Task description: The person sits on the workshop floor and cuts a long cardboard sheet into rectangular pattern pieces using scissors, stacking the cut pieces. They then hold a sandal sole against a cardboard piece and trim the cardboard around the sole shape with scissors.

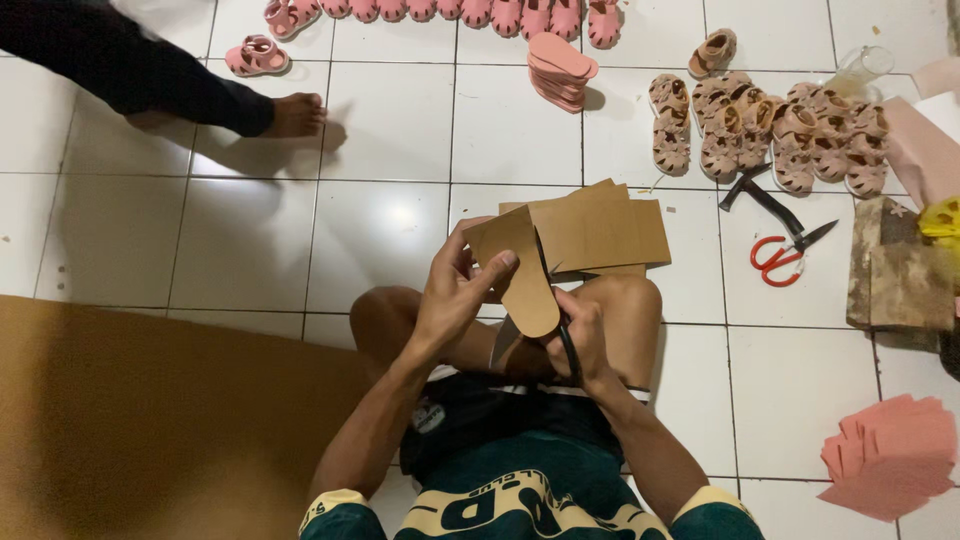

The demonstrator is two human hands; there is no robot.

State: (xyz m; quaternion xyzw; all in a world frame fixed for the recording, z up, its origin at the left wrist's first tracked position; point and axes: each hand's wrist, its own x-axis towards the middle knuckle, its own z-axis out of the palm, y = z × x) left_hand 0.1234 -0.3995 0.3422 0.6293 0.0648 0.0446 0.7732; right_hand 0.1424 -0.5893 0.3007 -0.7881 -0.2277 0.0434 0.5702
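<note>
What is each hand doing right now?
Left hand: shut on the brown cardboard piece.
Right hand: shut on black-handled scissors.

We see red-handled scissors [782, 257] on the white tiled floor [390, 130], tan sandals [770, 130] beyond them, pink paper pieces [890, 455] at right.

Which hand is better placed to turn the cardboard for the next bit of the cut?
Left. The left hand already pinches the brown cardboard piece by its edge, free to rotate it. The right hand is occupied gripping the black-handled scissors, blades at the sheet's lower end.
</note>
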